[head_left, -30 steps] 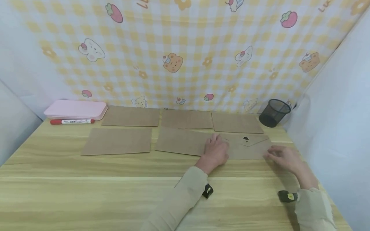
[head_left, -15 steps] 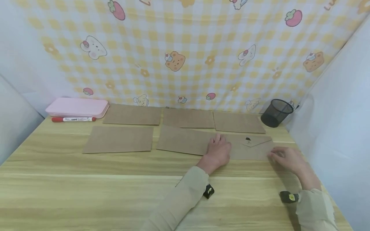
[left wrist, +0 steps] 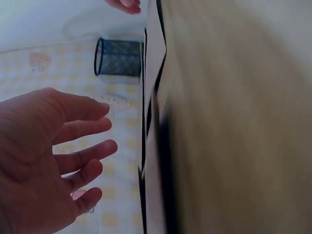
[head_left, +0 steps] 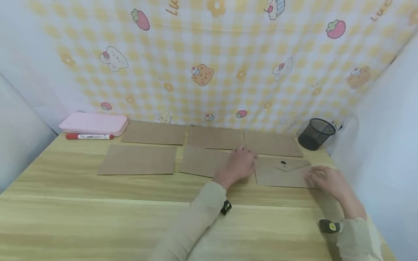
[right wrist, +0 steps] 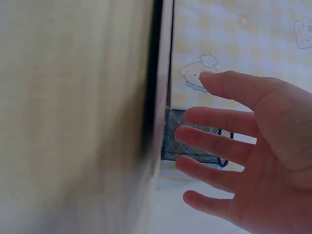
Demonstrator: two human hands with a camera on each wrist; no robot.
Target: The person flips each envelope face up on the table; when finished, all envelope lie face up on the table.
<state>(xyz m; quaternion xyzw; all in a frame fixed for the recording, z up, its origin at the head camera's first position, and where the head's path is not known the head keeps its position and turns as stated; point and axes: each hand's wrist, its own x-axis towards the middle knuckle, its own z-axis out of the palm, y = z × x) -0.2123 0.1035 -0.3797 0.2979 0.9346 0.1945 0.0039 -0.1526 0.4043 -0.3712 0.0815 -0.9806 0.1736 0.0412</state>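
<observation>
A brown paper envelope [head_left: 277,175] lies at the front right of the rows, its pointed flap up with a small dark hat print. My right hand [head_left: 328,181] is at its right edge; in the right wrist view, that hand's fingers [right wrist: 214,141] are spread and hold nothing. My left hand [head_left: 240,164] hovers over the right end of the front middle envelope [head_left: 200,163], hiding part of it. Loosely bent fingers [left wrist: 85,153] with nothing between them show in the left wrist view. Another plain envelope [head_left: 138,159] lies at the front left.
Along the back lie three more envelopes, at left [head_left: 153,132], middle [head_left: 215,137] and right [head_left: 272,143]. A black mesh pen holder [head_left: 315,134] stands at the back right. At the back left are a pink case [head_left: 94,123] and a red-capped marker [head_left: 89,136]. A patterned cloth [head_left: 176,54] hangs behind.
My left hand has come off the left end of the front right envelope and shifted left. The right hand stays by that envelope's right edge. The head view has shifted slightly.
</observation>
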